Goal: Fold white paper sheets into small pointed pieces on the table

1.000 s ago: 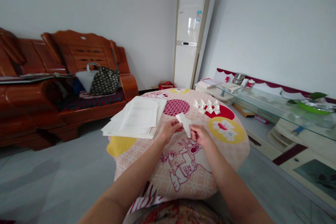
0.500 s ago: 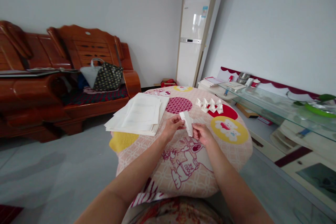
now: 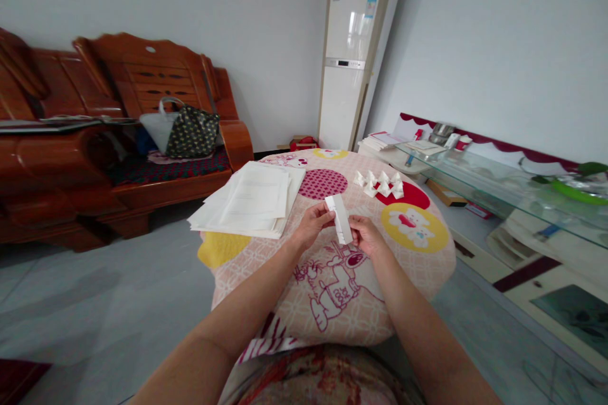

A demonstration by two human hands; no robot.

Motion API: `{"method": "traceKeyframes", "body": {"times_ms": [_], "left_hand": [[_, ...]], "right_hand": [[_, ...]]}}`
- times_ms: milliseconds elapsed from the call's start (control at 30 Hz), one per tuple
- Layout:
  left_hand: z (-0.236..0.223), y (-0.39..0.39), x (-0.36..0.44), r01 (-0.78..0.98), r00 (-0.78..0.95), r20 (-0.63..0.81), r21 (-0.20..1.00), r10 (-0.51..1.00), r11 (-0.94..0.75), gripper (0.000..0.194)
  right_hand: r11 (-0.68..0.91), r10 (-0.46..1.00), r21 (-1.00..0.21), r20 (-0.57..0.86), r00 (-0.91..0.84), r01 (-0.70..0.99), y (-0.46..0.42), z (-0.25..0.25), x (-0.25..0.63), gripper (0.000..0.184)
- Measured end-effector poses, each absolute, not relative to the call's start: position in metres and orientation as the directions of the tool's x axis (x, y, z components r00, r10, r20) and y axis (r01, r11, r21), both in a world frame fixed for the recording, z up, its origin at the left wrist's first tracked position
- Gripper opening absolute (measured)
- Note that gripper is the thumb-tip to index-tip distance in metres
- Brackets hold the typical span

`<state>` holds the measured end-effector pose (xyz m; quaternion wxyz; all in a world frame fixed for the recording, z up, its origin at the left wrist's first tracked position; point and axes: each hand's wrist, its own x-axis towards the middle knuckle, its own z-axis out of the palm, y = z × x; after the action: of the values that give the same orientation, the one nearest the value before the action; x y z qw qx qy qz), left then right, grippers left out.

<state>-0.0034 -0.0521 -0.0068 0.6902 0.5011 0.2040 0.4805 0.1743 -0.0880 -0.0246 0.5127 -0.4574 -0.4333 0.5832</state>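
Above the middle of the cloth-covered counter (image 3: 408, 269), a narrow folded paper strip (image 3: 339, 218) is held between both hands, its long axis running away from the wearer and its far end angled slightly left. The left grip pinches the left long edge, with the thumb of the left hand (image 3: 311, 226) on the upper face. The right grip pinches the lower right edge, the fingers of the right hand (image 3: 369, 236) curled inward; their exact contact behind the paper cannot be told. For good control, apply light, even pressure at both edges, align the layers before pressing any crease, and avoid twisting one end against the other; thin paper would probably buckle or skew under uneven force. Both forearms extend forward from the lower part of the view and converge at the strip, with the hands low over the cloth and the wrists nearly in line with the forearms. Beyond the right hand, small folded paper pieces (image 3: 380, 184) stand in a close group. To the left lies a loose stack of paper sheets (image 3: 256, 198), its edges unevenly fanned.
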Motion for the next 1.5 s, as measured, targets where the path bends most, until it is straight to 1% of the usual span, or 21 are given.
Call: {"method": "traceKeyframes", "body": {"times_ms": [133, 300, 400, 533, 633, 700, 833, 1000, 1200, 1400, 1500], "left_hand": [[-0.008, -0.052, -0.002, -0.465, 0.462, 0.203, 0.884, 0.863, 0.041, 0.04], [-0.009, -0.053, 0.0, -0.453, 0.486, 0.18, 0.889, 0.855, 0.07, 0.041], [-0.009, -0.054, 0.001, -0.456, 0.488, 0.165, 0.885, 0.857, 0.09, 0.041], [-0.009, -0.054, 0.002, -0.459, 0.42, 0.161, 0.886, 0.893, 0.056, 0.043], [-0.011, -0.053, 0.003, -0.433, 0.322, 0.199, 0.9, 0.926, -0.043, 0.04], [-0.011, -0.053, 0.003, -0.4, 0.295, 0.224, 0.912, 0.929, -0.093, 0.035], [-0.008, -0.056, 0.001, -0.352, 0.347, 0.217, 0.932, 0.912, -0.088, 0.028], [-0.005, -0.058, 0.001, -0.359, 0.378, 0.21, 0.931, 0.901, -0.067, 0.032], [-0.007, -0.056, 0.001, -0.363, 0.386, 0.202, 0.93, 0.9, -0.053, 0.034], [-0.008, -0.056, 0.001, -0.395, 0.415, 0.192, 0.919, 0.89, -0.014, 0.035], [-0.008, -0.056, 0.001, -0.409, 0.423, 0.197, 0.913, 0.884, -0.008, 0.035]], "right_hand": [[-0.07, 0.997, -0.972, -0.059, -0.053, -0.224, -0.09, -0.02, 0.171, 0.036], [-0.102, 0.995, -0.97, -0.095, -0.043, -0.222, -0.091, -0.015, 0.167, 0.049], [-0.099, 0.995, -0.971, -0.095, -0.032, -0.217, -0.09, -0.015, 0.166, 0.053], [-0.082, 0.996, -0.971, -0.086, 0.007, -0.224, -0.09, -0.017, 0.163, 0.048], [-0.077, 0.996, -0.974, -0.086, 0.032, -0.214, -0.09, -0.018, 0.161, 0.04], [-0.071, 0.996, -0.976, -0.082, 0.046, -0.206, -0.091, -0.019, 0.16, 0.038], [-0.038, 0.996, -0.984, -0.051, 0.072, -0.171, -0.091, -0.02, 0.159, 0.043], [-0.035, 0.995, -0.986, -0.05, 0.086, -0.164, -0.09, -0.019, 0.158, 0.044], [-0.039, 0.998, -0.982, -0.049, 0.046, -0.184, -0.092, -0.016, 0.159, 0.041], [-0.043, 0.998, -0.989, -0.05, 0.048, -0.138, -0.092, -0.015, 0.159, 0.045], [-0.038, 0.998, -0.985, -0.045, 0.035, -0.169, -0.092, -0.016, 0.16, 0.045]]}}
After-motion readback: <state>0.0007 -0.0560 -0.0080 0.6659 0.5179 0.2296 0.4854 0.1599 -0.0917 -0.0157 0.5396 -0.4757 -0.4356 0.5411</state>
